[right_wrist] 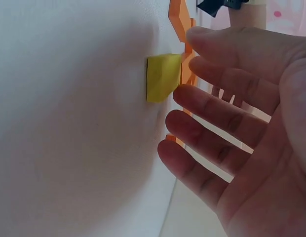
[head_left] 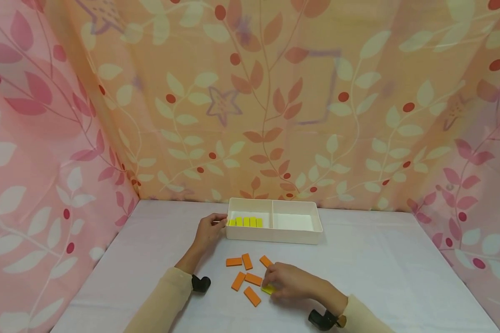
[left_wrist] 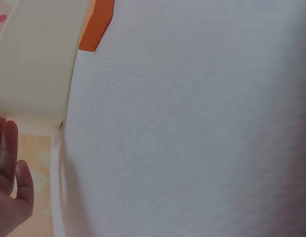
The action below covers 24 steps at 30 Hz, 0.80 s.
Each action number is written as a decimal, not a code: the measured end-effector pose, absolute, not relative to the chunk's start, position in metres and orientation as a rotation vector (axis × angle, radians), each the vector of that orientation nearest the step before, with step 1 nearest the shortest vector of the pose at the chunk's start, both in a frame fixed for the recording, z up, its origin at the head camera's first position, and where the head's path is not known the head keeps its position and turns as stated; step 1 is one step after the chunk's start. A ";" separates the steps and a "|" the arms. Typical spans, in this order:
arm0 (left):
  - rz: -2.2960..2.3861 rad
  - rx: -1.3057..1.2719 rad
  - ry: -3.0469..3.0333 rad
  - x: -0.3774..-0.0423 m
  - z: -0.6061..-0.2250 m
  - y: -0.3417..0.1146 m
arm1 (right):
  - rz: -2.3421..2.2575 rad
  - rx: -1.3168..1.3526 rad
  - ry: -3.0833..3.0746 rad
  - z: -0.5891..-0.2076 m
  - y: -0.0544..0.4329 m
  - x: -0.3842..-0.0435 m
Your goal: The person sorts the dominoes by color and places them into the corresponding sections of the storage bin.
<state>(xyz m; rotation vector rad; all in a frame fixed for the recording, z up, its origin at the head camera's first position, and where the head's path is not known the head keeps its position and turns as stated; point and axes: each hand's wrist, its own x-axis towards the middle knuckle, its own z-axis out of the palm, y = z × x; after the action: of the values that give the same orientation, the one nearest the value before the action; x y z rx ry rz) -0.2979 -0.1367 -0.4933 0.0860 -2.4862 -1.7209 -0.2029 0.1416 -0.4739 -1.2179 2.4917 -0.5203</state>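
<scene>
The flat yellow rectangular block, perhaps wooden, looks light and stiff, best pinched by opposite edges; the right hand waits, grip spread, beside it.

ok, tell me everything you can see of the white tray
The tray is white, rectangular, open-topped and plastic-looking, with one divider making two compartments. It sits upright on the table, beyond the loose orange blocks. Yellow blocks line the near side of its left compartment. The left hand appears to touch its left end.
</scene>
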 end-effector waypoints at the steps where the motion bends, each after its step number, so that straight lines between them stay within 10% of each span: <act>1: -1.719 0.086 -2.485 -0.298 -0.493 -0.137 | -0.517 -1.227 2.493 -0.474 0.142 -0.202; 24: -1.714 0.108 -2.497 -0.299 -0.494 -0.137 | -0.452 -1.211 2.480 -0.472 0.142 -0.198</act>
<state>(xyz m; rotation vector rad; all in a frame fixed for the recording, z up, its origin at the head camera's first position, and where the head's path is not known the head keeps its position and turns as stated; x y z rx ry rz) -0.2987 -0.1368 -0.4942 0.1084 -2.4971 -1.7143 -0.1975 0.1419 -0.4722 -1.2109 2.4798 -0.4518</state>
